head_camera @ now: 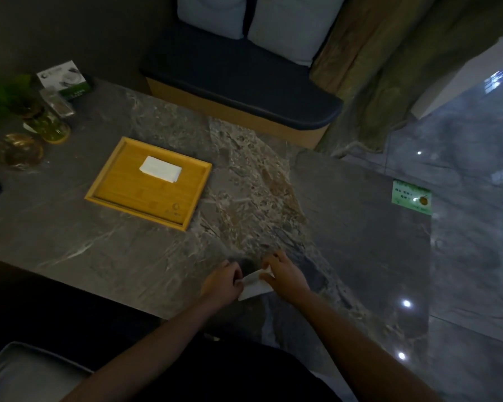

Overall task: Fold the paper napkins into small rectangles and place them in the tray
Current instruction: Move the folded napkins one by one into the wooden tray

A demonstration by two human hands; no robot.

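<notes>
A white paper napkin [254,285] lies partly folded on the grey marble table near its front edge. My left hand [222,282] pinches its left end and my right hand [285,275] presses and grips its right end. Further back and to the left sits a shallow wooden tray [119,195]. Inside it rests one folded white napkin [161,169], a small rectangle near the tray's far side.
At the table's far left stand a glass bottle [51,126], a round glass dish [19,150], green leaves and a white-green card box [66,79]. A green sticker [411,197] marks the right edge. A cushioned bench [244,91] stands behind the table.
</notes>
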